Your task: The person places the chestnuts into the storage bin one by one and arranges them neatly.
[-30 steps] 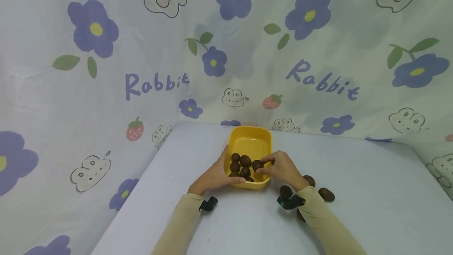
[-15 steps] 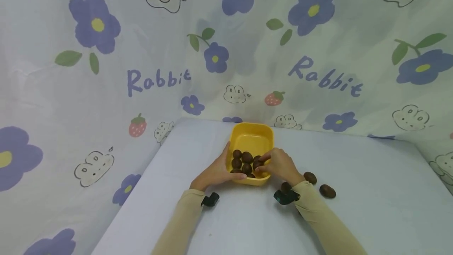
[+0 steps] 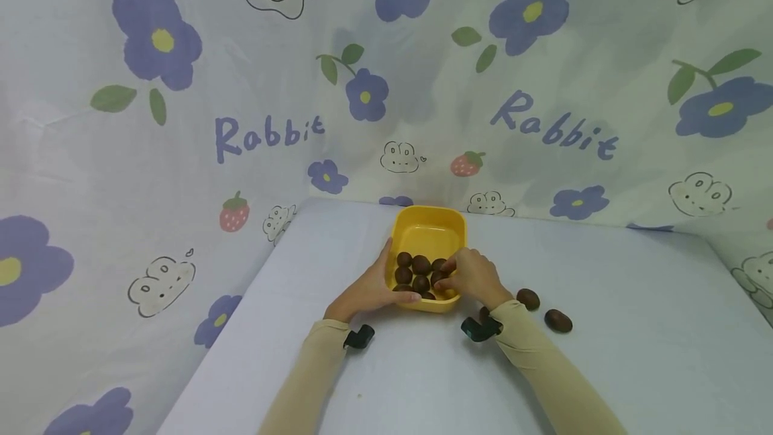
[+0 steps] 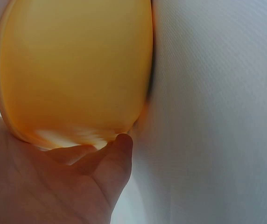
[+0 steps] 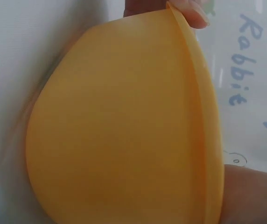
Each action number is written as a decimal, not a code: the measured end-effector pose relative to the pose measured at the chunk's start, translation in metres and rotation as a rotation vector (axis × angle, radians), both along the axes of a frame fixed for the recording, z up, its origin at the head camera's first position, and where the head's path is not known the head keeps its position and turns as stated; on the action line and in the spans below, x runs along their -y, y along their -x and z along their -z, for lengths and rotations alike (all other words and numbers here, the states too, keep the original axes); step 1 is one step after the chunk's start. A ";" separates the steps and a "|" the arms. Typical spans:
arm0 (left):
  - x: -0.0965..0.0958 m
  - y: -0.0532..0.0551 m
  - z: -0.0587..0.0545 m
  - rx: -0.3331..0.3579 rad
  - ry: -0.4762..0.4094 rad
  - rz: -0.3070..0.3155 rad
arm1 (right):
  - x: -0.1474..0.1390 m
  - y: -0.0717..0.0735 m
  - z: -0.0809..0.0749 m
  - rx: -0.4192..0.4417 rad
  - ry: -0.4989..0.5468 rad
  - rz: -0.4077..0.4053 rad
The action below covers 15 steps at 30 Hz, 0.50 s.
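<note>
Purple lettering (image 3: 270, 134) — "Rabbit", twice — stands on the flowered backdrop (image 3: 253, 72).

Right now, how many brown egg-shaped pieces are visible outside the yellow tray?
3: one piece just right of the right sleeve, a second piece farther right, and a third piece, mostly hidden behind the right wrist camera. Others may be hidden under the sleeve.

My left hand (image 3: 366, 291) and right hand (image 3: 477, 279), two in all, flank one yellow tub (image 3: 430, 242); I count at least eight brown lumps (image 3: 421, 264) inside it, at least three right of it, two printed “Rabbit” words (image 3: 266, 137) above it.
</note>
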<state>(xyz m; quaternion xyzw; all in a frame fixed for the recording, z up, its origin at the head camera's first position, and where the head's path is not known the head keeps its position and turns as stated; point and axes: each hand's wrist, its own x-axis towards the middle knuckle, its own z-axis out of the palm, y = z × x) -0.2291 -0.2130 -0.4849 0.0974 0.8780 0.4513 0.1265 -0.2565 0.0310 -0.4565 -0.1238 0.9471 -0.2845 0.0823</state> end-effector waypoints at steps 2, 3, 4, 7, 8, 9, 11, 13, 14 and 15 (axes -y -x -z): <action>0.000 0.000 0.000 0.000 0.007 -0.006 | 0.001 0.000 -0.001 0.009 -0.006 0.002; 0.000 0.000 0.000 -0.006 0.006 -0.008 | 0.002 0.001 -0.001 0.014 -0.007 0.003; -0.001 0.001 0.000 -0.009 0.007 -0.012 | 0.002 0.001 -0.002 0.017 -0.008 0.005; -0.001 0.001 0.000 -0.013 -0.002 -0.014 | 0.003 0.001 -0.004 0.030 -0.017 0.012; -0.002 0.001 0.000 -0.012 -0.001 -0.016 | 0.003 0.001 -0.004 0.035 -0.020 0.014; -0.002 0.001 0.000 -0.011 -0.002 -0.014 | 0.003 0.001 -0.005 0.038 -0.024 0.014; -0.002 0.001 0.001 -0.007 0.002 -0.012 | 0.003 0.001 -0.005 0.047 -0.033 0.013; -0.002 0.000 0.001 -0.006 0.007 -0.013 | 0.002 0.000 -0.005 0.057 -0.037 0.005; -0.002 0.000 0.001 -0.005 0.009 -0.014 | 0.002 -0.001 -0.005 0.062 -0.036 0.002; -0.002 0.000 0.001 -0.005 0.007 -0.013 | 0.000 -0.001 -0.006 0.067 -0.031 -0.003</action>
